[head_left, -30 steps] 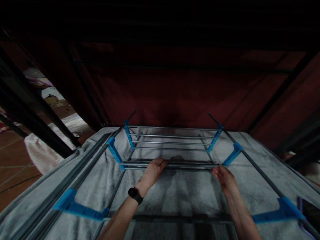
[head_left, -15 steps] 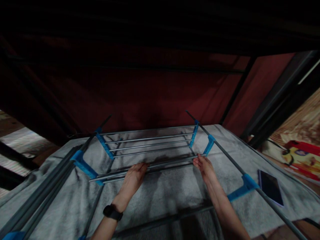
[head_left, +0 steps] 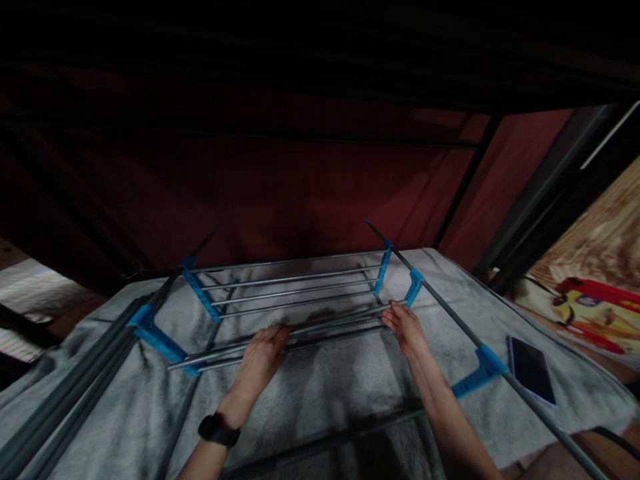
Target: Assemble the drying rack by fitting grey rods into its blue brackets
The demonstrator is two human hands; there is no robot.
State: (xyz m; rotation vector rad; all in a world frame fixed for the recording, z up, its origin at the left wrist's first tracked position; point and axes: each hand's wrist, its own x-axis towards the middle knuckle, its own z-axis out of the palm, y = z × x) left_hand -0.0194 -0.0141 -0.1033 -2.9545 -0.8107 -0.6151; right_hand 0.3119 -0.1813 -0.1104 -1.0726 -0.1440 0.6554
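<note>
A: Head view: where are the rods [head_left: 300, 333]?
B: Lying across the rack [head_left: 290, 287] on a grey towel [head_left: 325, 387].
A: Grips?
B: Left hand [head_left: 260, 357] lies flat on the rods, fingers spread; right hand [head_left: 406, 328] pinches their right end. Phone [head_left: 531, 369] lies right.

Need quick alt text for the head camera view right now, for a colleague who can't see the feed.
Two bare hands rest on a bundle of metal rods across a rack with blue brackets: the left hand near the middle of the rods, the right hand at their right end. The rack lies on a grey cloth, a dark phone lies at right, and a red fabric wall stands behind.
</note>
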